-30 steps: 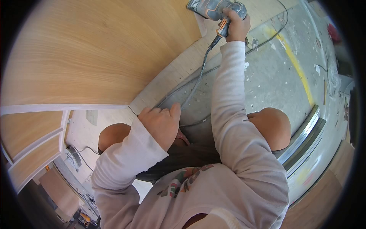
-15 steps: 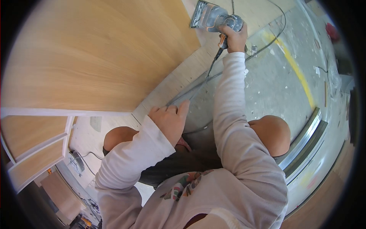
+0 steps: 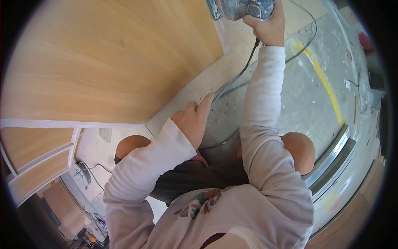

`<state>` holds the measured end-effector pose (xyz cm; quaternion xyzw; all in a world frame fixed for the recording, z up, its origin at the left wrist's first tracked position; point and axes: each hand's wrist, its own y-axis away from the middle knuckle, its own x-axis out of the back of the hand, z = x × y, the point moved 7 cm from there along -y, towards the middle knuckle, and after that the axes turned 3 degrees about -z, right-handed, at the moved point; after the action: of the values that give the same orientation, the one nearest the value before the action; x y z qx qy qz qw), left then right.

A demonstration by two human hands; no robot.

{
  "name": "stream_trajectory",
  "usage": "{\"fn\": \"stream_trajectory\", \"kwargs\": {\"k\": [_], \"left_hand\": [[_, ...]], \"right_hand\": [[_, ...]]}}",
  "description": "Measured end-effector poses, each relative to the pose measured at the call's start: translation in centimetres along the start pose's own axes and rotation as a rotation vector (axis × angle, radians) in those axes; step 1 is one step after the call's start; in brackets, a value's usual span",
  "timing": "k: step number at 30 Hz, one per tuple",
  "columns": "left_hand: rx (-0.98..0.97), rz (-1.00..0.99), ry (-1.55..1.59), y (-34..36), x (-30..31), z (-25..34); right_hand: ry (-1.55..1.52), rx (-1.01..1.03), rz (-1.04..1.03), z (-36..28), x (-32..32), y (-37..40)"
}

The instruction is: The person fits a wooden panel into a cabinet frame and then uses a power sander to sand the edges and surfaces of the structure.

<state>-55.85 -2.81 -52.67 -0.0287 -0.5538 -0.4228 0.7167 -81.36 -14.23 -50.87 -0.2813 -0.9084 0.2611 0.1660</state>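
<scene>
In the upper part of the head view my right hand [image 3: 271, 29] is wrapped round the rear body of a power sander [image 3: 242, 7]. Its top is cut off by the frame edge. The front of the sanding pad sits at the edge of a large wood-veneer panel [image 3: 120, 54]; contact cannot be made out. A dark power cord [image 3: 244, 68] hangs from the sander towards my left hand [image 3: 192, 122]. That hand is over my lap, index finger stretched out and the others bent. Its fingertip is beside or touching the cord, and the thumb is hidden.
A pale board [image 3: 182, 97] lies along the panel's lower edge. Grey concrete floor [image 3: 302, 91] with a yellow line is to the right, where metal profiles [image 3: 331, 153] lie. A framed wood piece [image 3: 39, 145] and a round grey device with a cord [image 3: 83, 174] are at left.
My right hand has moved up and right with the sander, which is now partly out of frame. My left hand has shifted right and slightly up, and the cord has swung right.
</scene>
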Motion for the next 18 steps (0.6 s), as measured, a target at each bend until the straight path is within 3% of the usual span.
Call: {"fn": "stream_trajectory", "kwargs": {"k": [13, 15, 18], "left_hand": [[0.012, -0.076, -0.062, -0.6, -1.3, 0.6], [-0.027, -0.040, -0.070, -0.1, -1.0, 0.9], [-0.059, -0.006, -0.049, 0.2, -0.7, 1.1]], "right_hand": [[0.169, -0.111, 0.110, 3.2, 0.3, 2.7], [0.025, -0.344, 0.073, 2.2, -0.1, 1.7], [-0.220, -0.164, 0.114, -0.2, -1.0, -0.9]]}}
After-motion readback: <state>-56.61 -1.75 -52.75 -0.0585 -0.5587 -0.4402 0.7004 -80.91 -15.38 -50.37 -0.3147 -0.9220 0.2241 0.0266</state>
